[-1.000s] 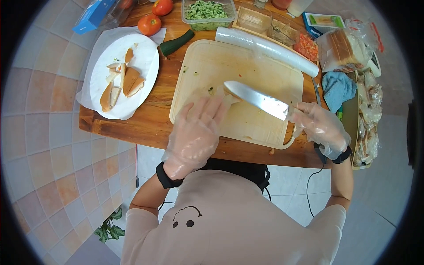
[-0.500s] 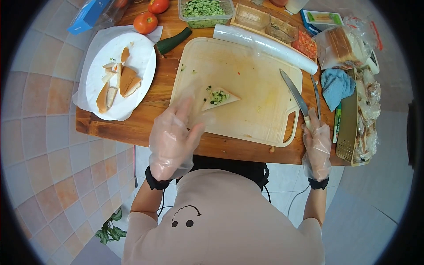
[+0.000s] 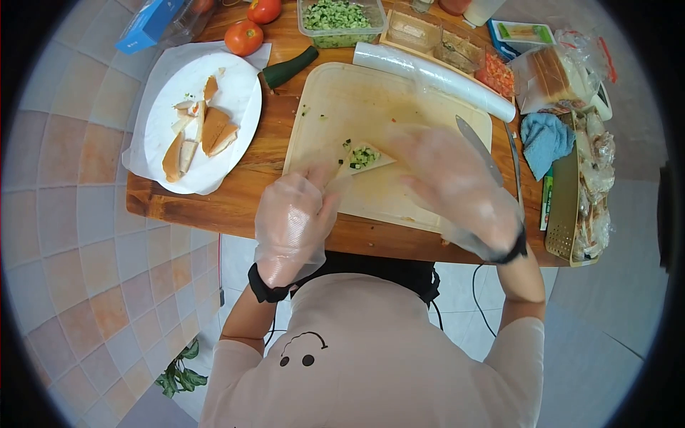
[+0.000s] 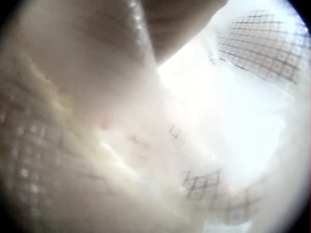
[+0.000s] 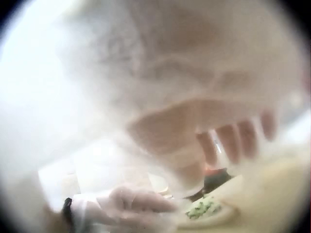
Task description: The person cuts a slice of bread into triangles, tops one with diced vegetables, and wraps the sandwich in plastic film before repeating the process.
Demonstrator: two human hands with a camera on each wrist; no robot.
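Observation:
On the cream cutting board (image 3: pixel 321 93) lies a triangular sandwich piece (image 3: pixel 385 161), its cut face showing diced cucumber (image 3: pixel 364 156). My left hand (image 3: pixel 294 217), in a clear plastic glove, is at the piece's left end with thumb and fingers apart; in the right wrist view its fingers point at the bread. Blurred by motion, my gloved right hand (image 3: pixel 467 185) reaches over the board from the right, fingers extended with nothing in them. A kitchen knife (image 3: pixel 474 143) lies by the board's right edge, its handle hidden behind the right hand. The left wrist view is mostly blurred glove plastic.
To the left, a white plate (image 3: pixel 242 128) carries cut bread crusts. A cucumber piece (image 3: pixel 289 69), tomatoes (image 3: pixel 243 37) and a tub of diced cucumber (image 3: pixel 341 36) stand behind. A plastic-wrap roll (image 3: pixel 435 78) borders the board; a blue cloth (image 3: pixel 546 143) and a basket (image 3: pixel 564 214) are right.
The right hand has let go of the knife, leaving it at the board's right side, and swung left toward the sandwich. The left hand drew back leftward, uncovering the cut piece, then came slightly nearer it.

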